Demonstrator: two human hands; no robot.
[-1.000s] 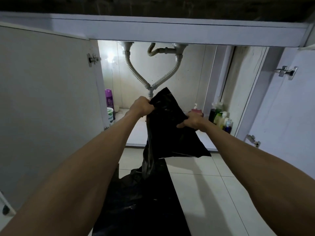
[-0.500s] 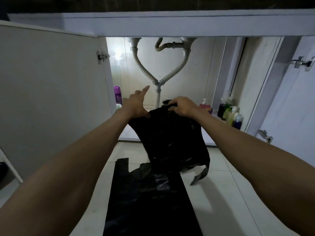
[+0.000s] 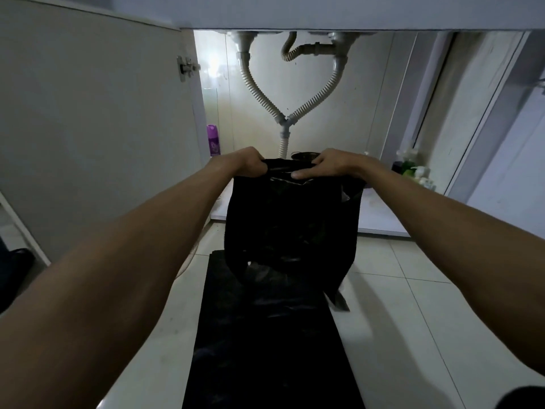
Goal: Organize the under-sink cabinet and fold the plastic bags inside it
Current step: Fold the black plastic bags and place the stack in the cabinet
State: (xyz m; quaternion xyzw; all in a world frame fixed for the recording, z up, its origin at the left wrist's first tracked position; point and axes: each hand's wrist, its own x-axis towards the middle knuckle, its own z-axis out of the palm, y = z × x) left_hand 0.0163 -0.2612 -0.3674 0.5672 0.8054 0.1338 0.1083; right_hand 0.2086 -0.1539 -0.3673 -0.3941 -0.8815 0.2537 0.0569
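Observation:
A black plastic bag (image 3: 290, 222) hangs in front of the open under-sink cabinet (image 3: 380, 222). My left hand (image 3: 246, 163) grips its top left corner and my right hand (image 3: 330, 165) pinches its top right corner, so the top edge is stretched between them. The bag's lower end droops onto another black bag (image 3: 265, 343) that lies flat on the white floor tiles. One handle strip (image 3: 339, 301) dangles at the lower right.
Corrugated drain pipes (image 3: 284, 122) join in a Y at the cabinet's back. A purple bottle (image 3: 213, 140) stands at the left inside, several bottles (image 3: 413, 171) at the right. A dark round container (image 3: 303, 155) sits behind the bag. Both cabinet doors (image 3: 88, 128) stand open.
Both hands have come to the bag's top edge and spread apart, so it now hangs flatter. My left hand, earlier with a finger out, now grips the corner. The camera has moved nearer.

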